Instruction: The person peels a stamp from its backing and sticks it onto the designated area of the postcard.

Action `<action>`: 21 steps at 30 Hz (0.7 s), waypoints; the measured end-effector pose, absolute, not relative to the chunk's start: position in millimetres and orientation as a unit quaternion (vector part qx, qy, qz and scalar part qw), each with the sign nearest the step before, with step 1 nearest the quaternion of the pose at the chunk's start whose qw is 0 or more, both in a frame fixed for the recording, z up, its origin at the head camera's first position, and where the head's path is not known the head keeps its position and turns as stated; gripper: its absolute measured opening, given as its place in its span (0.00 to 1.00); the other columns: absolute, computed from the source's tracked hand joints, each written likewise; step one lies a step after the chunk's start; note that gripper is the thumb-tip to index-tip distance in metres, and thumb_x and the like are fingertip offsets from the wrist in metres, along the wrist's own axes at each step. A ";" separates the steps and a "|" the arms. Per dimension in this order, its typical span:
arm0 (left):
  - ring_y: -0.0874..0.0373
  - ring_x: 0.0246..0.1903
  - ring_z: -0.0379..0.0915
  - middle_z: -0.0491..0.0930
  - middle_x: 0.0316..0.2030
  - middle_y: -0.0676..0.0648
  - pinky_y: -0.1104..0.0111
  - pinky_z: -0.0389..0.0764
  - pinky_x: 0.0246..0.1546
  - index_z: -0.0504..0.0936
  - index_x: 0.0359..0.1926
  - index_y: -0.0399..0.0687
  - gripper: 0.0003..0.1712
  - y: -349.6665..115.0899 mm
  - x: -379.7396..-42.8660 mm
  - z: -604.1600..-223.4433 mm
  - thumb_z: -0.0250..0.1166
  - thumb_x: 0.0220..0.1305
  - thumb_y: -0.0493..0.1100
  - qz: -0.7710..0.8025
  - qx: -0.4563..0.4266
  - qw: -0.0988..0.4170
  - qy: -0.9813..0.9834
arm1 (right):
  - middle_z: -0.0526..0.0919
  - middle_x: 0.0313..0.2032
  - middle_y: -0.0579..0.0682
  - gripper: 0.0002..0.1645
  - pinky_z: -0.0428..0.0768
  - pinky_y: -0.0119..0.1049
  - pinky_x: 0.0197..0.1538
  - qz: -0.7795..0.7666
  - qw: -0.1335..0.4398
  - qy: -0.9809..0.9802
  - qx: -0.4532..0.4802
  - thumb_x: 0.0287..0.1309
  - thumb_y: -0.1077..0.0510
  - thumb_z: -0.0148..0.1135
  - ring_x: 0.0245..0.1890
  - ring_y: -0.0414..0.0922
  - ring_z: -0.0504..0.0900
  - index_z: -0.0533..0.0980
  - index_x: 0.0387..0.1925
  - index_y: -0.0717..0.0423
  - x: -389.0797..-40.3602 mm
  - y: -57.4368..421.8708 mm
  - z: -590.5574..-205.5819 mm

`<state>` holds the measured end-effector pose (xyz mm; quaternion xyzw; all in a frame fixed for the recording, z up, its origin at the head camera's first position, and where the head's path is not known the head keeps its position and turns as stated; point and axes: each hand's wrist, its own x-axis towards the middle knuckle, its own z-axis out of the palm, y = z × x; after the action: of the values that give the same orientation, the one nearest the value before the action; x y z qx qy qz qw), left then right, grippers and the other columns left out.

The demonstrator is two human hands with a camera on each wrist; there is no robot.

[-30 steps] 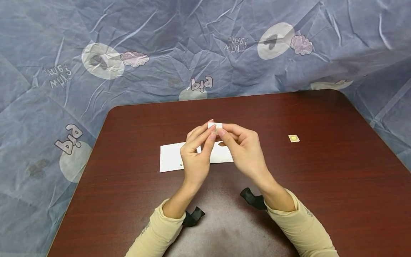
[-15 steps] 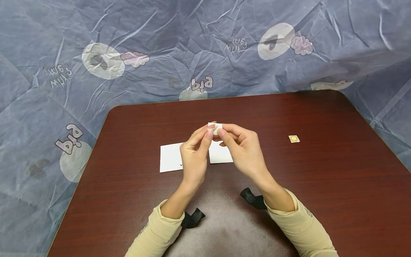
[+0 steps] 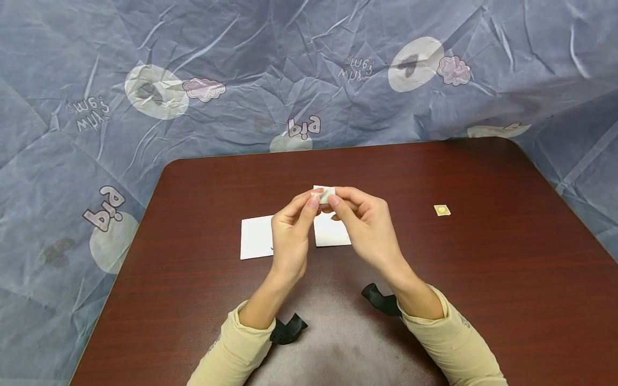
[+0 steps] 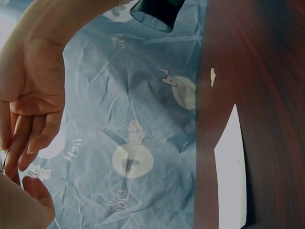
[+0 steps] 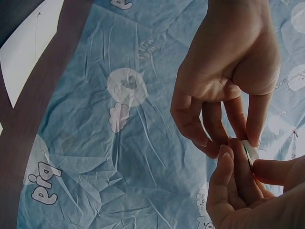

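Observation:
A small, thin white square (image 3: pixel 325 194), like a paper sachet or backed sticker, is raised above the table between both hands. My left hand (image 3: pixel 292 236) pinches its left edge between thumb and fingers, where the surface looks creased or lifted. At the right edge, my right hand (image 3: pixel 372 228) pinches it with thumb and forefinger. Whether it has separate layers cannot be made out. Behind and below the hands lies white paper (image 3: pixel 257 237) with a small dark mark; its right-hand part (image 3: pixel 332 230) shows between the wrists. The left hand hides whether these parts join.
A small pale square with a yellow round centre (image 3: pixel 441 210) lies on the reddish-brown table (image 3: pixel 507 230), right of the hands. Black wrist-camera mounts (image 3: pixel 288 329) stick out from the cuffs. A crumpled blue printed cloth (image 3: pixel 260 69) hangs behind the table.
My left fingers have drawn slightly left and down along the white square, uncovering more of it and creasing its left side. My right hand holds nearly still.

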<state>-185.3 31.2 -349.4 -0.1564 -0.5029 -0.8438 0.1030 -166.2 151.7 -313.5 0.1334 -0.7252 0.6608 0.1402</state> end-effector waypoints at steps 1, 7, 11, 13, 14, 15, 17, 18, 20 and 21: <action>0.57 0.42 0.75 0.83 0.39 0.52 0.65 0.73 0.45 0.87 0.40 0.44 0.09 30.9 -185.5 -349.3 0.61 0.65 0.36 -0.844 -0.156 0.102 -0.503 | 0.84 0.32 0.59 0.09 0.78 0.35 0.38 0.661 0.139 -0.725 0.132 0.64 0.69 0.55 0.34 0.43 0.83 0.79 0.41 0.70 -166.1 151.7 -313.5; 0.57 0.41 0.75 0.82 0.40 0.51 0.67 0.73 0.43 0.87 0.38 0.44 0.09 30.1 -185.6 -347.5 0.60 0.65 0.34 -0.841 -0.163 0.107 -0.504 | 0.84 0.32 0.57 0.08 0.78 0.35 0.38 0.657 0.136 -0.731 0.123 0.64 0.69 0.55 0.35 0.45 0.82 0.79 0.40 0.70 -165.5 151.8 -313.2; 0.53 0.47 0.75 0.80 0.47 0.44 0.67 0.74 0.46 0.80 0.43 0.23 0.13 29.8 -185.0 -347.9 0.61 0.65 0.34 -0.829 -0.169 0.135 -0.516 | 0.84 0.32 0.58 0.09 0.78 0.36 0.38 0.651 0.137 -0.736 0.125 0.64 0.69 0.55 0.33 0.44 0.81 0.79 0.41 0.70 -165.5 151.9 -313.4; 0.50 0.49 0.75 0.80 0.49 0.41 0.65 0.75 0.48 0.77 0.44 0.19 0.16 29.4 -184.9 -348.1 0.61 0.65 0.34 -0.822 -0.172 0.149 -0.521 | 0.84 0.32 0.58 0.09 0.78 0.37 0.38 0.650 0.138 -0.737 0.128 0.64 0.69 0.55 0.33 0.43 0.81 0.79 0.41 0.69 -165.2 151.7 -313.2; 0.49 0.49 0.75 0.80 0.49 0.40 0.65 0.75 0.49 0.77 0.44 0.18 0.16 29.3 -184.9 -348.4 0.61 0.65 0.34 -0.821 -0.174 0.153 -0.522 | 0.84 0.33 0.58 0.09 0.78 0.36 0.38 0.649 0.138 -0.737 0.129 0.64 0.69 0.55 0.33 0.43 0.81 0.79 0.41 0.70 -165.5 151.8 -313.6; 0.48 0.50 0.75 0.80 0.49 0.39 0.64 0.75 0.49 0.77 0.45 0.18 0.16 29.2 -185.0 -348.6 0.61 0.65 0.34 -0.819 -0.177 0.157 -0.522 | 0.85 0.33 0.58 0.09 0.78 0.37 0.38 0.647 0.138 -0.738 0.130 0.64 0.69 0.55 0.33 0.43 0.81 0.79 0.41 0.70 -165.7 151.9 -314.0; 0.45 0.51 0.75 0.80 0.48 0.38 0.62 0.75 0.50 0.77 0.45 0.18 0.17 29.3 -185.4 -348.9 0.61 0.65 0.34 -0.819 -0.182 0.160 -0.520 | 0.84 0.33 0.58 0.09 0.78 0.37 0.38 0.648 0.139 -0.738 0.132 0.64 0.69 0.55 0.33 0.43 0.82 0.79 0.41 0.70 -165.7 151.8 -314.0; 0.43 0.51 0.75 0.80 0.47 0.38 0.61 0.75 0.50 0.77 0.45 0.18 0.17 29.4 -185.4 -348.8 0.61 0.65 0.35 -0.819 -0.184 0.161 -0.519 | 0.84 0.33 0.58 0.09 0.78 0.37 0.39 0.647 0.139 -0.738 0.132 0.64 0.69 0.55 0.34 0.43 0.82 0.79 0.41 0.70 -165.9 151.8 -314.2; 0.42 0.51 0.74 0.81 0.46 0.38 0.60 0.75 0.51 0.77 0.45 0.18 0.17 29.6 -185.6 -348.5 0.61 0.66 0.35 -0.820 -0.186 0.165 -0.516 | 0.84 0.32 0.58 0.09 0.78 0.36 0.39 0.646 0.139 -0.739 0.132 0.64 0.69 0.55 0.34 0.42 0.82 0.79 0.41 0.70 -165.9 151.7 -314.2; 0.42 0.51 0.74 0.81 0.46 0.39 0.60 0.74 0.51 0.77 0.45 0.18 0.17 29.7 -185.7 -348.5 0.61 0.66 0.35 -0.819 -0.185 0.168 -0.516 | 0.84 0.32 0.58 0.09 0.78 0.36 0.39 0.646 0.139 -0.739 0.133 0.64 0.69 0.55 0.34 0.43 0.82 0.79 0.41 0.70 -165.6 151.5 -313.9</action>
<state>-185.7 29.7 -348.5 -0.1854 -0.5161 -0.8192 0.1678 -165.6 151.5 -313.9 0.1330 -0.7386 0.6461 0.1392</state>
